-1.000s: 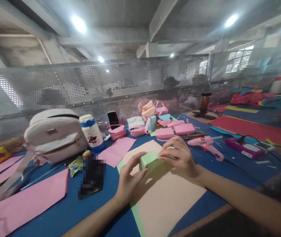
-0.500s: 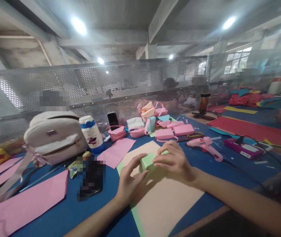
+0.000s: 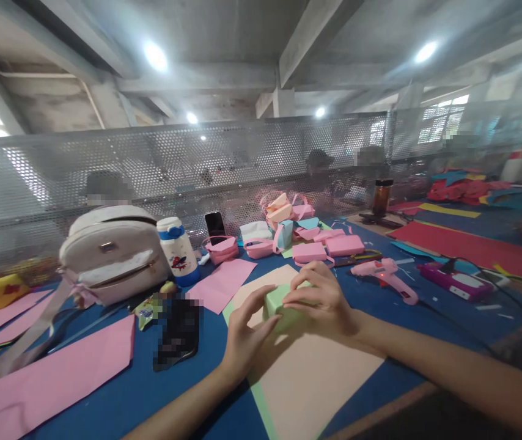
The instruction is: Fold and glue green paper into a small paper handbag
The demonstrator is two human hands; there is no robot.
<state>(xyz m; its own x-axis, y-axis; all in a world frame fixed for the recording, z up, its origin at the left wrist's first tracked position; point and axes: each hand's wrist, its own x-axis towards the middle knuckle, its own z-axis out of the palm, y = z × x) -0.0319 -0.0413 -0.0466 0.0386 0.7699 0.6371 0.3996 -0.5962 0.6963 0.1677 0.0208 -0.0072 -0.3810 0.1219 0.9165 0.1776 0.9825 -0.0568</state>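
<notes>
Between my two hands is a small light green folded paper box (image 3: 275, 300), held over a peach paper sheet (image 3: 309, 379). My left hand (image 3: 248, 330) grips its left side, thumb below and fingers on top. From the right, my right hand (image 3: 320, 299) pinches the box with thumb and fingertips; its far side is hidden behind those fingers. A green sheet (image 3: 261, 403) shows along the edge of the peach one. Just beyond my hands lie several small pink paper bags (image 3: 309, 252), and a pink glue gun (image 3: 385, 276) with a lit red light rests to the right.
On the left stand a white backpack (image 3: 114, 256) and a white-and-blue bottle (image 3: 179, 253). Pink sheets (image 3: 63, 373) lie in front of them, beside a dark blurred object (image 3: 176, 336). A phone (image 3: 216, 228) leans upright. At right are a purple power strip (image 3: 456, 281) and red paper (image 3: 467, 238).
The view has shifted slightly, so everything appears a little further right. Both hands keep hold of the green box, with only small finger movement.
</notes>
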